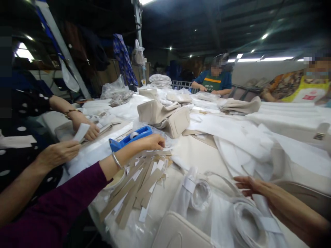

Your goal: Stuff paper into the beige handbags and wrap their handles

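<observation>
My left hand (156, 141), in a purple sleeve with a bangle, reaches across to the blue tape dispenser (131, 137). Its fingers are curled down and closed just above a heap of beige and white strips (139, 182); whatever they pinch is hidden. On the right, my right hand (248, 186) has its fingers stretched and slightly apart, beside a thin pale strap (224, 181). Below it lies a coiled handle in white wrapping (245, 224) with a white band. Another wrapped coil (200, 194) lies to its left, near a beige bag panel (181, 232).
A co-worker in polka dots stands close on the left, one hand (59, 155) holding a white strip (82, 132). Beige bags (165, 117) are piled mid-table among white sheets (232, 134). Two more people sit across the table. A metal post (63, 48) rises at left.
</observation>
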A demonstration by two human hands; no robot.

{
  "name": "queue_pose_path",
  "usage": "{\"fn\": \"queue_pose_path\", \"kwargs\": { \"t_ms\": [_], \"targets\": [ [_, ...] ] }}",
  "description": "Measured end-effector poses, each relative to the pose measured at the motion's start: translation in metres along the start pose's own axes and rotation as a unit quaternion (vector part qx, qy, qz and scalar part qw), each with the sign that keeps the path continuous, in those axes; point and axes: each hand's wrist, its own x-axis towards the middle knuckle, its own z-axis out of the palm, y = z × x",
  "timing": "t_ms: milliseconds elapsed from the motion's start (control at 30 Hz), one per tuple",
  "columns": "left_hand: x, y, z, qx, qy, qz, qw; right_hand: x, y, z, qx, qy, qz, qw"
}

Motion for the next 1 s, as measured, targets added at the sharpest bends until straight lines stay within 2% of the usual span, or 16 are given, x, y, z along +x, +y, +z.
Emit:
{"fn": "queue_pose_path", "kwargs": {
  "t_ms": [100,167,333,500,633,767,833,1000],
  "targets": [
    [-0.005,0.002,0.014,0.075,0.003,-0.015,0.997,-0.009,-0.003,0.000,-0.030,0.066,-0.019,0.997],
    [-0.006,0.007,0.022,0.087,-0.005,-0.020,0.996,-0.018,-0.002,-0.001,-0.033,0.081,-0.027,0.996],
    [-0.003,0.010,0.035,0.057,-0.025,-0.055,0.997,-0.036,0.009,-0.004,-0.041,0.080,-0.072,0.993],
    [0.002,0.005,0.041,-0.013,-0.004,-0.086,0.996,-0.043,0.015,-0.010,-0.009,0.152,-0.097,0.984],
    [-0.002,0.008,0.031,-0.106,0.071,-0.067,0.989,-0.059,0.002,-0.007,-0.020,0.203,-0.144,0.968],
    [-0.011,0.017,0.013,-0.222,0.152,-0.022,0.963,-0.080,-0.022,0.013,-0.032,0.235,-0.198,0.951],
    [-0.013,0.023,0.002,-0.269,0.190,-0.001,0.944,-0.088,-0.034,0.027,-0.026,0.225,-0.229,0.947],
    [-0.012,0.045,-0.037,-0.332,0.259,0.053,0.905,-0.094,-0.059,0.067,0.009,0.139,-0.296,0.945]
  ]
}}
